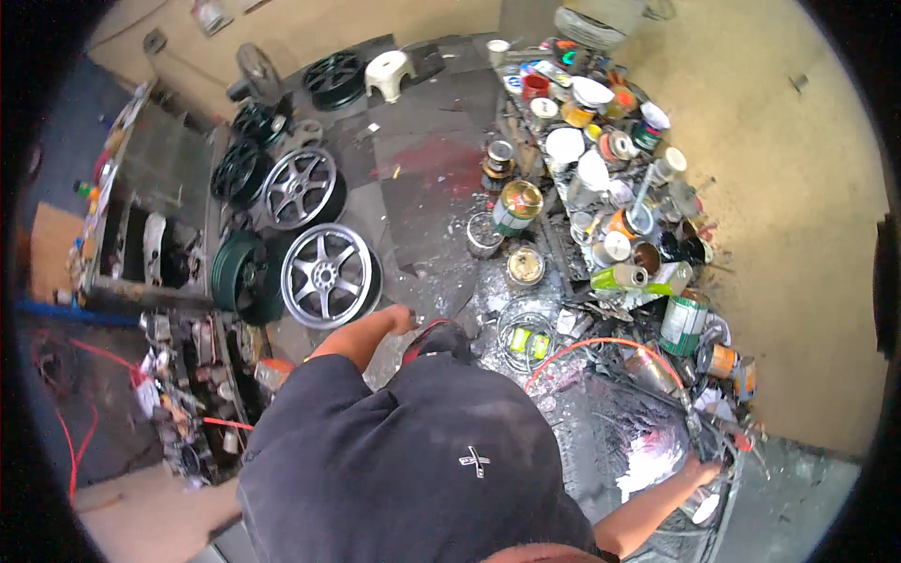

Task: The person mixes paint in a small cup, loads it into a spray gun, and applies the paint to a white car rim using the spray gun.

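My left hand [403, 320] hangs over the floor with its fingers curled in, and I see nothing in it. It is nearest to a silver spoked wheel rim [326, 276] and my shoe [437, 338]. On the right, my right hand [700, 469] is closed at the edge of a paint-stained bench [601, 450]; what its fingers grip is hidden. Beside it is a metal tool [693, 419], with an orange hose [601, 342] running to it. A pale cup [702, 508] lies just below the hand, next to a white paint patch [651, 460].
Paint cans, cups and bottles crowd a long bench [563, 202] at right. A green-and-white can [517, 208] and an open tin [526, 266] stand by it. More rims [300, 188], a white stool [389, 75] and a cluttered metal rack [155, 206] are at left.
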{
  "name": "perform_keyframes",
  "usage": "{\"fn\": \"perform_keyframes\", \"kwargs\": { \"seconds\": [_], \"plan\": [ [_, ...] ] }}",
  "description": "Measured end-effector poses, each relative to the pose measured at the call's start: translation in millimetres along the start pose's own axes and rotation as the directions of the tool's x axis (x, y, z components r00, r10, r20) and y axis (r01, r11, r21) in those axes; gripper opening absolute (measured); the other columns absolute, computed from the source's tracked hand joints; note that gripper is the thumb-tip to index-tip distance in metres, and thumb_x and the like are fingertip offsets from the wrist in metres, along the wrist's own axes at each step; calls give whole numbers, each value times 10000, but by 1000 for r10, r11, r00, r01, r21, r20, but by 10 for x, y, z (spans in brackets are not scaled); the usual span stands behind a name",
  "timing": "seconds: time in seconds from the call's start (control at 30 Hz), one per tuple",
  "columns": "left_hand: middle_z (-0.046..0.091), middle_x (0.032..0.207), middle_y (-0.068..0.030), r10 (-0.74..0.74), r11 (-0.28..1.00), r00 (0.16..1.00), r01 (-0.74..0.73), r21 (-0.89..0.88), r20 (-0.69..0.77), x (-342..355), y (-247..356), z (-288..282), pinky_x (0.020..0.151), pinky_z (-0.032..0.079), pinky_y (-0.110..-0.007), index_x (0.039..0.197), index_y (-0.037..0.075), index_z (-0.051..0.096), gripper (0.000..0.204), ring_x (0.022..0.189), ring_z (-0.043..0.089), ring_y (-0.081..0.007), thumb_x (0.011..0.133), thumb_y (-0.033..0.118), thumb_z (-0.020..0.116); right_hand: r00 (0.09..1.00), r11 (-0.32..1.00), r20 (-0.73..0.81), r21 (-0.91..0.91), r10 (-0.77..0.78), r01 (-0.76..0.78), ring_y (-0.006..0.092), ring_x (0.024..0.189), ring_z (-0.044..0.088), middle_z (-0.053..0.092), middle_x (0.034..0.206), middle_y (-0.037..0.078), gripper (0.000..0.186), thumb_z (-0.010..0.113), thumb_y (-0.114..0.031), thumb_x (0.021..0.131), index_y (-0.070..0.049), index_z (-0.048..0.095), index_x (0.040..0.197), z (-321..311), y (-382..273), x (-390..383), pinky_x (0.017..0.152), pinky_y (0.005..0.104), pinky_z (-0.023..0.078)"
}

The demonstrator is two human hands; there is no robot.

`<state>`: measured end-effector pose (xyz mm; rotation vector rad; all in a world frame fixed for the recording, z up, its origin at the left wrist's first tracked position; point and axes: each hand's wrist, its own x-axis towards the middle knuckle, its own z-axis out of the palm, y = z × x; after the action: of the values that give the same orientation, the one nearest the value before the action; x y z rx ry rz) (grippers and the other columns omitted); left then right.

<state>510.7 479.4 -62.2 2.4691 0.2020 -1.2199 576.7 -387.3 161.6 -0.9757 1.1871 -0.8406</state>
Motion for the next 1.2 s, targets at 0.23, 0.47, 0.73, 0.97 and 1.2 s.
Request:
{"fn": "perform_keyframes", "kwargs": {
  "seconds": [0.23,0.47,0.73,0.97,1.2],
  "plan": [
    [658,1226,-244,128,978,959,-165,-128,-254,333,443,-730,1002,485,-458,1265,38,640,560,1157,620,-407,899,461,612,993,981,-29,-163,-113,107,324,1109,606,594,1305,173,413,619,-228,957,30,602,1279,95,282,-682,815,533,576],
    [664,1222,-225,191,969,974,-207,-136,-124,326,449,-617,967,497,-474,1195,60,659,495,1138,632,-394,889,447,617,991,983,-41,-145,-124,117,284,965,633,653,1164,155,487,663,-375,968,92,659,1105,-78,344,-621,718,424,548],
    [628,1291,-233,183,982,980,-186,26,83,159,-659,-411,998,491,-451,1325,81,606,600,1183,603,-411,883,486,620,993,970,-72,-230,-92,74,265,896,619,647,1134,167,522,716,-369,921,95,629,1144,-265,537,-470,767,370,515],
    [607,1337,-226,-37,999,999,36,-27,-32,430,-982,-670,1007,496,-429,1375,89,580,617,1219,598,-383,893,473,613,860,885,-228,-209,-457,415,264,861,574,630,1022,156,475,731,-323,895,75,590,1114,-239,718,-541,764,406,497],
    [604,1305,-249,146,989,987,-148,-17,-69,704,-355,-1124,1057,449,-450,1375,43,556,615,1229,570,-408,924,461,566,846,834,361,-247,-393,493,275,1133,545,516,1333,169,531,675,-224,948,6,435,1363,265,1628,-2174,951,391,477]
  ]
}}
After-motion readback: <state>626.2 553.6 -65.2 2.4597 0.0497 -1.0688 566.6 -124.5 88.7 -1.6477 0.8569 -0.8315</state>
